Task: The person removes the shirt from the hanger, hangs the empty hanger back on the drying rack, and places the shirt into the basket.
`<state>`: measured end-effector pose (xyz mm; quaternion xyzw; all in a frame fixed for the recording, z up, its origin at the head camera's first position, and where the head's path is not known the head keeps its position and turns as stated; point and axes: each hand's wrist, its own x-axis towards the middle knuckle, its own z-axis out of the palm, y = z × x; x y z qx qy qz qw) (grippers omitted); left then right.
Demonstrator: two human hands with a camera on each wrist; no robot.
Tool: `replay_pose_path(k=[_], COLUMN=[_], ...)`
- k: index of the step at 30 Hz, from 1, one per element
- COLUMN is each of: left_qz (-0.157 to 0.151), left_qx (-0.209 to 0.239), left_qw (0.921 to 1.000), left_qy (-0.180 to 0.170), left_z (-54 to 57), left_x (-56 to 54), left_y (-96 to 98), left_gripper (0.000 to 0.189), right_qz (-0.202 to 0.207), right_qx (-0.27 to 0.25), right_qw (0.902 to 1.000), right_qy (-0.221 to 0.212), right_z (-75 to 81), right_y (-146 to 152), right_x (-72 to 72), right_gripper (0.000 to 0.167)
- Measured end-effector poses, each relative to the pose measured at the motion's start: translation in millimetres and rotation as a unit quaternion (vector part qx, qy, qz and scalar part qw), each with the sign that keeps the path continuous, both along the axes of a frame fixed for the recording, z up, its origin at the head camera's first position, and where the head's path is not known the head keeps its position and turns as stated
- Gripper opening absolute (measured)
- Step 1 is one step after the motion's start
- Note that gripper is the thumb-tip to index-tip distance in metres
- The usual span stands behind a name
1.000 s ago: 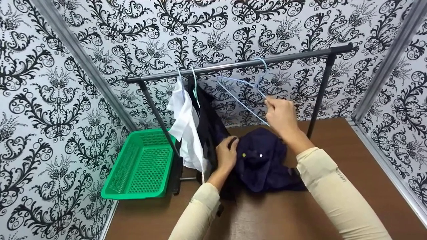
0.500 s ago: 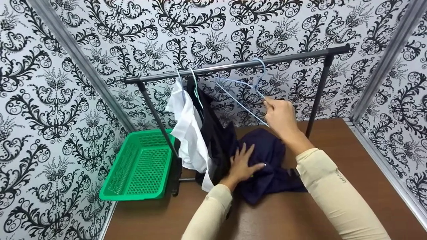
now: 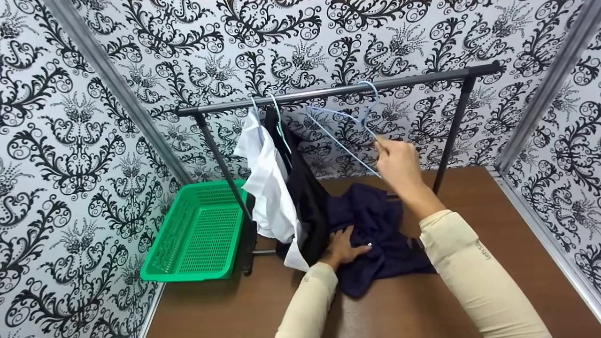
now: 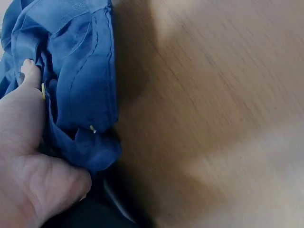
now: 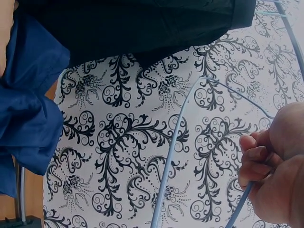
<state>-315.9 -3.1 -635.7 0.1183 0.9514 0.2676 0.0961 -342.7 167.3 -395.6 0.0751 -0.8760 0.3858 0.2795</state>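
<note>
A light-blue wire hanger point(image 3: 345, 149) hooks over the rail, and my right hand point(image 3: 399, 162) grips its right side. In the right wrist view, the fingers of that right hand point(image 5: 273, 166) curl round the hanger wire point(image 5: 167, 175). A crumpled navy garment point(image 3: 366, 211) lies on the table below. My left hand point(image 3: 342, 246) rests on its left part with fingers and thumb spread. In the left wrist view the garment point(image 4: 85, 71) shows stitched edges, and the thumb of my left hand point(image 4: 28, 142) lies against the cloth; its other fingers are hidden there.
A dark clothes rail point(image 3: 319, 93) stands on the brown table point(image 3: 375, 310). A white garment point(image 3: 267, 188) and a black garment point(image 3: 305, 202) hang at its left, close to my left forearm. Beside them sits a green basket point(image 3: 211, 244). Patterned walls point(image 3: 300, 42) enclose the table.
My left hand has moved from beside the black garment down and right onto the navy garment, whose near edge has shifted toward me. My right hand stays on the hanger.
</note>
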Motion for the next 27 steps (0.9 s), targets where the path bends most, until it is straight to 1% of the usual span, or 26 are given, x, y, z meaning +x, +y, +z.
replay_pose_path(k=[4, 6, 9, 12, 14, 16, 18, 20, 21, 23, 25, 27], left_qz=[0.015, 0.021, 0.027, 0.029, 0.035, 0.047, 0.060, 0.066, 0.068, 0.069, 0.069, 0.075], left_qx=[-0.019, -0.028, -0.026, -0.007, 0.018, 0.061, 0.113, 0.166, 0.186, 0.206, 0.210, 0.203], left_qw=[0.9993, 0.9984, 0.9981, 0.9984, 0.9983, 0.9967, 0.9918, 0.9837, 0.9799, 0.9756, 0.9748, 0.9760], left_qy=[0.028, 0.044, 0.050, 0.048, 0.043, 0.026, 0.009, -0.015, -0.025, -0.031, -0.033, -0.026], left_z=[-7.8, -12.0, -16.0, -17.0, -17.3, -18.8, -21.3, -24.0, -24.9, -25.9, -25.9, -26.0], left_x=[-0.3, -0.6, 0.0, 0.1, -0.7, -2.4, -4.8, -7.0, -7.7, -8.2, -8.1, -7.8], left_y=[3.6, 5.1, 6.5, 6.6, 5.5, 3.5, 0.5, -3.0, -4.4, -5.9, -6.8, -6.6], left_gripper=[0.084, 0.083, 0.081, 0.080, 0.078, 0.072, 0.064, 0.056, 0.053, 0.052, 0.053, 0.055], right_qz=[-0.014, -0.015, -0.007, -0.005, -0.004, 0.001, 0.006, 0.008, 0.006, 0.001, -0.003, -0.002], right_qx=[0.003, 0.005, 0.005, 0.005, 0.008, 0.006, 0.004, 0.002, 0.002, 0.001, 0.001, -0.003], right_qw=[0.9996, 0.9993, 0.9997, 1.0000, 0.9999, 0.9997, 0.9995, 0.9995, 0.9996, 0.9998, 0.9999, 0.9999], right_qy=[0.025, 0.032, 0.021, -0.001, -0.013, -0.023, -0.030, -0.031, -0.028, -0.020, -0.015, -0.013], right_z=[-0.5, -0.4, 0.1, 0.8, 1.8, 2.1, 1.6, 0.1, -0.9, -2.6, -3.9, -4.4], right_y=[-1.0, -0.9, 1.2, 5.1, 7.0, 7.7, 6.6, 4.3, 3.1, 0.4, -2.0, -3.5], right_x=[0.0, -0.4, 0.1, 1.4, 2.5, 2.6, 2.1, 1.5, 1.0, 0.3, 0.1, 0.1], right_gripper=[0.026, 0.025, 0.027, 0.028, 0.029, 0.029, 0.030, 0.031, 0.031, 0.030, 0.030, 0.031])
